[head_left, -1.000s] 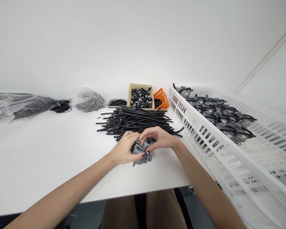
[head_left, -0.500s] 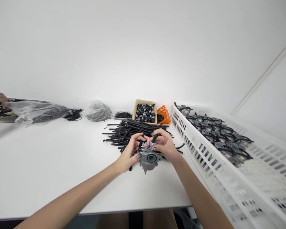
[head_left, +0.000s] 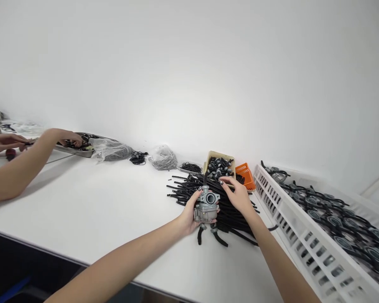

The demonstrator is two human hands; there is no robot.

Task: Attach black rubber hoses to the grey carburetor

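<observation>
My left hand (head_left: 191, 212) grips a grey metal carburetor (head_left: 207, 204), its round bore turned toward me. A black rubber piece (head_left: 205, 179) stands up from its top. Two short black hose ends (head_left: 220, 240) show beneath it; where they join is hidden. My right hand (head_left: 237, 197) is off the carburetor, to its right, over a pile of black hoses (head_left: 236, 219) and just in front of a cream basket (head_left: 206, 167). Its fingers reach out with thumb and forefinger slightly apart, and I see nothing held in them.
An orange basket (head_left: 246, 176) adjoins the cream one, which holds small black-and-metal parts. Right stands a white slotted crate (head_left: 290, 225) of carburetors. Leftward along the wall lie black rings (head_left: 190, 167), plastic bags (head_left: 163, 158) and a metal tray (head_left: 86, 153), where another person's hands (head_left: 68, 136) work.
My right hand has let go of the carburetor and moved up and right. My left hand now holds it alone, turned. The view has swung left, bringing another person's arms into sight.
</observation>
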